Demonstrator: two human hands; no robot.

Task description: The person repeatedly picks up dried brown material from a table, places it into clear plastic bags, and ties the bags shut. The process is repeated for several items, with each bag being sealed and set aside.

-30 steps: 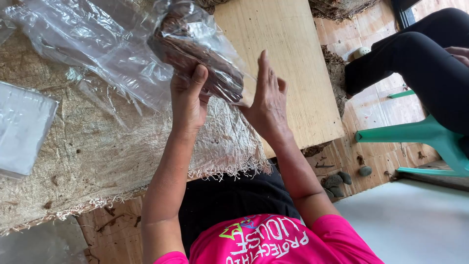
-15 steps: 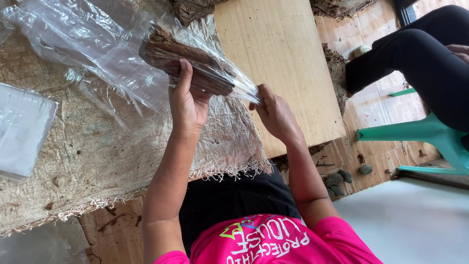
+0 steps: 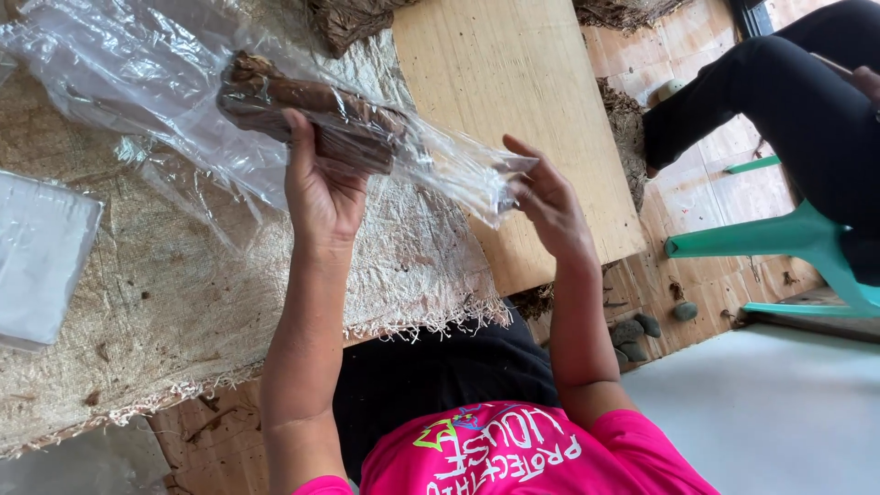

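Note:
A bundle of brown rolled sticks [image 3: 312, 115] lies sideways inside a clear plastic bag [image 3: 156, 82], raised a little above the table. My left hand [image 3: 321, 188] grips the bundle from below, thumb up over its near side. My right hand [image 3: 550, 206] is at the bag's right end, with its fingertips on the crumpled plastic tip [image 3: 504, 179]. The rest of the bag trails off to the upper left over the burlap cloth [image 3: 183, 302].
A pale wooden board [image 3: 513, 101] lies on the cloth to the right. A stack of white plastic sheets [image 3: 41, 257] sits at the left edge. Another person's black-clad leg [image 3: 779, 101] and a green plastic chair [image 3: 788, 238] are at the right, with small stones [image 3: 632, 325] on the floor.
The bundle has swung from steeply tilted to nearly level and shifted left in my left hand. My right hand has come off the bundle's end and now fingers the bag's tip.

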